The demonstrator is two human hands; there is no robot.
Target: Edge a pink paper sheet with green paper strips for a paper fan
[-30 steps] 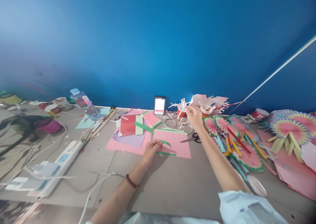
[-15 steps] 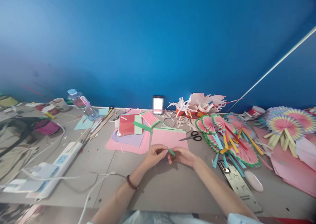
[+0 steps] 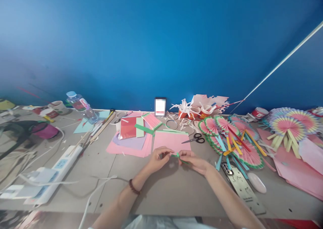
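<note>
Since a second ago, my right hand (image 3: 193, 161) has come down from a red cup (image 3: 182, 115) to join my left hand (image 3: 159, 159). Between them, just short of the near edge of the pink sheet (image 3: 171, 142), is the green strip (image 3: 175, 155); both sets of fingertips seem to pinch it, probably to keep so thin a piece under control. Scissors (image 3: 193, 140) lie beside the sheet, handles to the right, presumably for easy reach. From this distance I can't read the label (image 3: 84, 103) on the water bottle (image 3: 88, 114) or the tiny lettering on the phone (image 3: 241, 188), and the upright screen (image 3: 160, 107) is blurred out.
</note>
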